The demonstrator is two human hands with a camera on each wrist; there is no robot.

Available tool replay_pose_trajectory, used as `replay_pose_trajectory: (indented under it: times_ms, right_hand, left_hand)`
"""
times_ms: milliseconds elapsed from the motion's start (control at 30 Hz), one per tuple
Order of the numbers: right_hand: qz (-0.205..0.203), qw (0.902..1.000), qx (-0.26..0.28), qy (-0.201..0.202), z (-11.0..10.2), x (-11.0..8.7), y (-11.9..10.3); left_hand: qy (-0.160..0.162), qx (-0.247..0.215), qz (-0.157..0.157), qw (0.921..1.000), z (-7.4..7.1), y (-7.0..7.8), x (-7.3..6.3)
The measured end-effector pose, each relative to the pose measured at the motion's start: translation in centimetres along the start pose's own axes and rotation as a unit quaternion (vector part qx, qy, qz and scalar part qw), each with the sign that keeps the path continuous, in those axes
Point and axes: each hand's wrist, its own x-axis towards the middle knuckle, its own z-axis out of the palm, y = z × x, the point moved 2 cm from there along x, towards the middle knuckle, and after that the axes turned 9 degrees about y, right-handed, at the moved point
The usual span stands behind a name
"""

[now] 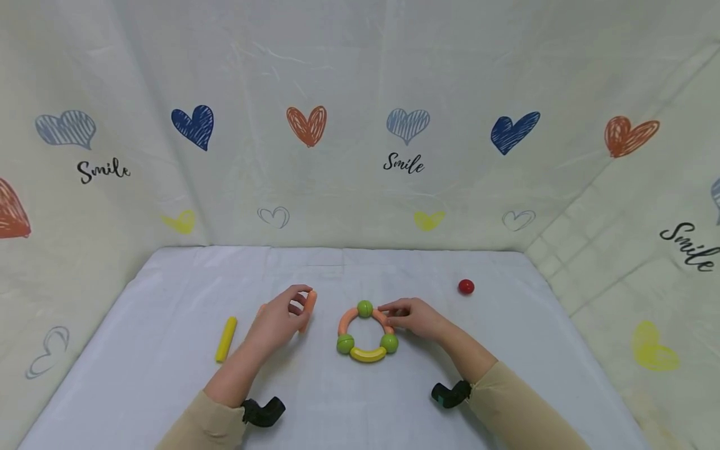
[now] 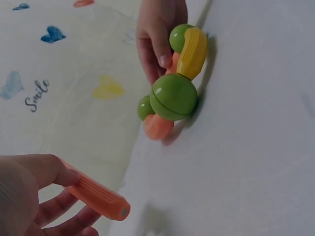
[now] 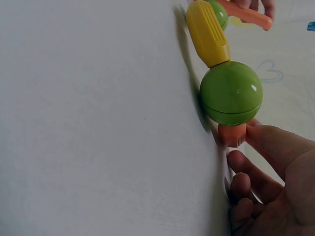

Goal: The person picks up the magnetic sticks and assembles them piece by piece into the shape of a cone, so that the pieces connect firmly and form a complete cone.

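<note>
Your left hand [image 1: 279, 320] pinches an orange stick [image 1: 307, 310] just left of the toy ring [image 1: 367, 335]; your right hand [image 1: 415, 315] grips the ring's orange arc. Push too hard and the green balls [image 1: 364, 308] may pop off, opening the ring.

Desk [image 1: 169, 375] w/ white cloth. Yellow stick [image 1: 226, 339] lies on it, well left of desk centre, pointing roughly front-to-back. Red ball [image 1: 465, 287] sits far right of the stick, nearer the back edge. Backdrop cloth [image 1: 360, 75] behind and on both sides of desk: hearts in blue, orange, yellow, plus "Smile" script.
</note>
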Motion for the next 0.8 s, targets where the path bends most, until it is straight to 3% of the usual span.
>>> replay_pose_trajectory:
  times_ms: [500, 800]
  right_hand:
    - [0.002, 1.0, 0.007, -0.006, -0.1, -0.3, -0.3]
    - [-0.012, 0.9999, 0.008, -0.007, -0.1, -0.2, 0.1]
  left_hand:
    - [-0.007, -0.063, 0.075, 0.9952, 3.7, 4.4, 0.9]
    - [0.021, -0.087, 0.108, 0.9901, 5.4, 6.1, 1.2]
